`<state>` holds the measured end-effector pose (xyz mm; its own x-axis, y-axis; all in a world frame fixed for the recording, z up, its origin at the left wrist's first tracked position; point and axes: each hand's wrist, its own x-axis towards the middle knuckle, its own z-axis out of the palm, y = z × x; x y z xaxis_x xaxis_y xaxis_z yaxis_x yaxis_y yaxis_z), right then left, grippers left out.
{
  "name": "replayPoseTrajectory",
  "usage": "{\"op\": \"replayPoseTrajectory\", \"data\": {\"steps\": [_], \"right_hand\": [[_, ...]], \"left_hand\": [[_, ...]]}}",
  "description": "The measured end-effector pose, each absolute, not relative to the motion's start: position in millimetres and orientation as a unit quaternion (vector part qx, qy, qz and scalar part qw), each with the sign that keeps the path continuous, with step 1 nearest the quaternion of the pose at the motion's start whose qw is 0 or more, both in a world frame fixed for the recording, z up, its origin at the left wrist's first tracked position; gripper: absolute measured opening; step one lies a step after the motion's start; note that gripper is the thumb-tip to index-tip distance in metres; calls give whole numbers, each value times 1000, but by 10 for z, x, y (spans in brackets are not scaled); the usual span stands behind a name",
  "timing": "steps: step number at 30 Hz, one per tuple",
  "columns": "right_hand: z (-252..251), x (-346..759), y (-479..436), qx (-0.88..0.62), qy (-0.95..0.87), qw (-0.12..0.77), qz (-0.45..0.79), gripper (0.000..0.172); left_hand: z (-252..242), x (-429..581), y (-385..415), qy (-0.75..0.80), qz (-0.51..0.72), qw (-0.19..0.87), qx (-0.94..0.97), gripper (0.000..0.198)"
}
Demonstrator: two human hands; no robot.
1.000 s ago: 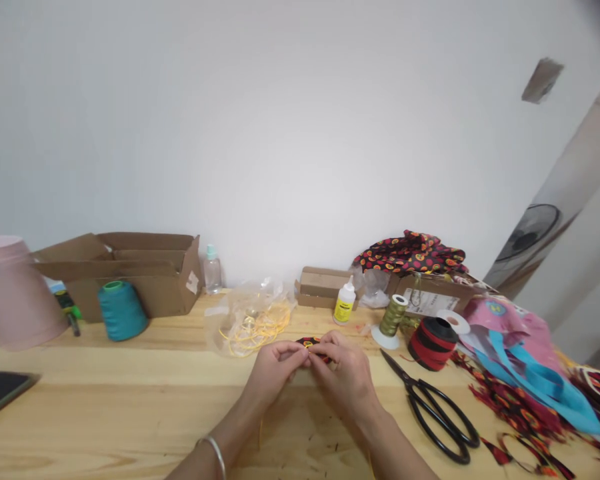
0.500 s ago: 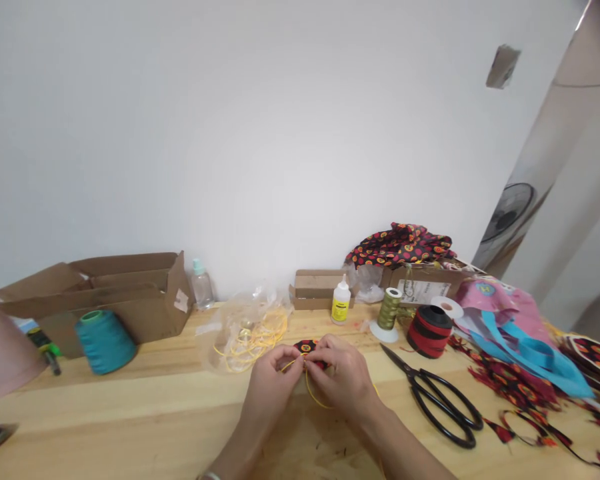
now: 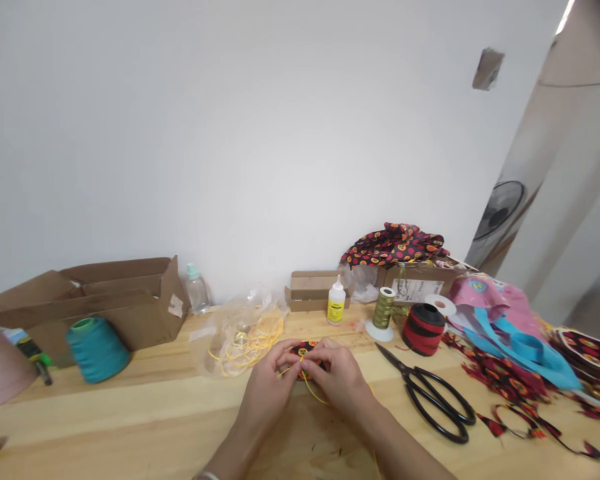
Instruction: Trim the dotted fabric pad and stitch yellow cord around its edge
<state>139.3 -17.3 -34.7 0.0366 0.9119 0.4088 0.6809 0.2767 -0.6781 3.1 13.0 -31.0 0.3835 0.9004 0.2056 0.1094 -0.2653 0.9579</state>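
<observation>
My left hand [image 3: 271, 381] and my right hand [image 3: 341, 377] meet low in the middle of the head view, fingertips pinched close together on a thin yellow cord [image 3: 316, 398]. Behind the fingers lies a small dark fabric piece [image 3: 304, 347] with red and orange round prints, partly covered by both hands. One length of cord loops below the fingertips and runs on past my right wrist. A clear plastic bag [image 3: 225, 333] with more yellow cord coiled in it rests just beyond my left hand.
Black scissors [image 3: 433, 397] lie right of my hands. Behind stand a glue bottle [image 3: 336, 303], an olive thread spool [image 3: 383, 310], a red-and-black roll [image 3: 423, 329] and a small carton [image 3: 310, 291]. At left are a teal thread cone [image 3: 97, 351] and a cardboard box [image 3: 125, 300]. Fabric scraps [image 3: 510, 377] cover the right.
The view has turned slightly, so the table things sit a little further left. My fingertips have drawn the yellow cord in closer, and more of the printed fabric shows below them.
</observation>
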Motion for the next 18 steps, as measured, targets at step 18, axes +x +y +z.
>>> {"op": "replayPoseTrajectory", "data": {"steps": [18], "right_hand": [[130,1477,-441,-296,-610,555,482,16]], "left_hand": [[-408,51,227,381,459,569,566,30]]}}
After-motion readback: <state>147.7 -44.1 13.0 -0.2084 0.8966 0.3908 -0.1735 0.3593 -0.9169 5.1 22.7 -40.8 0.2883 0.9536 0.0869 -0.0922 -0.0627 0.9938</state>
